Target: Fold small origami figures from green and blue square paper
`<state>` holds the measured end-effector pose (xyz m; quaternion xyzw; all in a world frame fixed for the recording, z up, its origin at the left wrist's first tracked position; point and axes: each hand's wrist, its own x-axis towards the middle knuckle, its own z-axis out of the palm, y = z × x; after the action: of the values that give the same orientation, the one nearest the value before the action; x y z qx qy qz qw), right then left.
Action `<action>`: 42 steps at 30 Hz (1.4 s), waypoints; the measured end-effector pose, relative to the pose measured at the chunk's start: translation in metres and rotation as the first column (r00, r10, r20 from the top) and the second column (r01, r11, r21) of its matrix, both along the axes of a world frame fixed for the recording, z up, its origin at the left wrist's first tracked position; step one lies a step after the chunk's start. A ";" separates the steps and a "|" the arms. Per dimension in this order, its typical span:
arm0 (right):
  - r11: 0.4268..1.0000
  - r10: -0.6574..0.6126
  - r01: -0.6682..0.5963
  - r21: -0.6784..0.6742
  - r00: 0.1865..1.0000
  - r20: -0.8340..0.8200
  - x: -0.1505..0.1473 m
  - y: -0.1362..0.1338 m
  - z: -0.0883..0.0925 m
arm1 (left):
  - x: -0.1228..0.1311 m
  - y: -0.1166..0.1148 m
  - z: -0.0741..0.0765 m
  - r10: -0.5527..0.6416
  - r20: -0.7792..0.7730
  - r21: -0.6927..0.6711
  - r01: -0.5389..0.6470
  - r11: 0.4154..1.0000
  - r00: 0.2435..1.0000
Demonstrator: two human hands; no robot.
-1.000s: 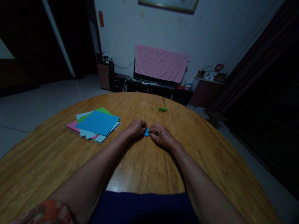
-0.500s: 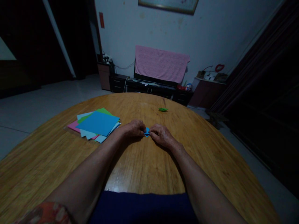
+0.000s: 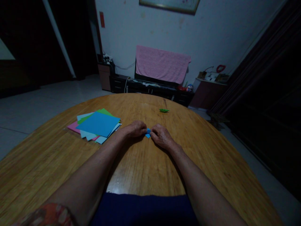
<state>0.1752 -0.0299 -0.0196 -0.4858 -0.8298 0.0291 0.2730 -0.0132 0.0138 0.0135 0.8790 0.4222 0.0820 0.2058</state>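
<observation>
A small piece of folded blue paper (image 3: 148, 135) is at the middle of the round wooden table. My left hand (image 3: 137, 128) grips its left side with curled fingers. On the other side, my right hand (image 3: 161, 135) pinches the paper between thumb and fingers. The fingertips of both hands cover much of the paper, so its full shape is hidden. Beyond my right hand lies a small folded green paper piece (image 3: 164, 110), touched by neither hand.
A fanned stack of coloured paper sheets (image 3: 98, 124), blue on top, lies left of my left hand. The wooden table (image 3: 150, 169) has a curved far edge. Behind it stand a low black cabinet (image 3: 119, 84) and a screen draped with a pink towel (image 3: 162, 64).
The blue paper's visible shape has shifted between my fingers, with its near point now showing as a separate flap. My hands have barely moved.
</observation>
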 end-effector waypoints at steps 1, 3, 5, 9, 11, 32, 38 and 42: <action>1.000 -0.007 0.007 0.007 1.000 0.008 0.000 0.000 0.000 | 0.000 0.001 -0.001 -0.001 -0.008 0.014 0.001 1.000 1.000; 1.000 -0.021 0.021 0.009 1.000 0.017 -0.001 0.002 -0.001 | -0.002 0.003 -0.002 -0.011 -0.021 0.025 0.012 1.000 1.000; 0.999 -0.038 0.038 -0.010 0.999 0.013 -0.003 0.003 -0.001 | -0.005 0.005 -0.004 -0.020 -0.026 0.013 0.020 1.000 0.999; 0.996 -0.075 0.075 -0.053 0.997 -0.001 -0.005 0.004 -0.001 | -0.008 0.005 -0.004 0.019 -0.021 -0.004 -0.019 1.000 1.000; 0.994 -0.089 0.088 -0.062 0.996 -0.007 -0.006 0.004 -0.001 | -0.007 0.005 -0.003 0.033 -0.027 -0.005 -0.033 0.999 0.999; 0.978 -0.206 0.200 -0.059 0.971 -0.121 -0.010 0.018 -0.012 | -0.001 -0.001 0.000 0.057 -0.092 0.072 -0.051 0.996 0.994; 0.971 -0.231 0.212 -0.107 0.951 -0.207 -0.013 0.013 -0.004 | -0.009 0.001 -0.003 -0.012 0.011 0.097 0.011 0.995 1.000; 0.959 -0.253 0.189 -0.210 0.905 -0.341 -0.014 0.008 0.002 | -0.010 0.002 -0.006 -0.022 0.170 0.068 0.011 0.998 0.985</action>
<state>0.1617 -0.0216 -0.0177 -0.5850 -0.6984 0.1588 0.3806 -0.0236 0.0158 0.0072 0.8786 0.3928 0.1695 0.2124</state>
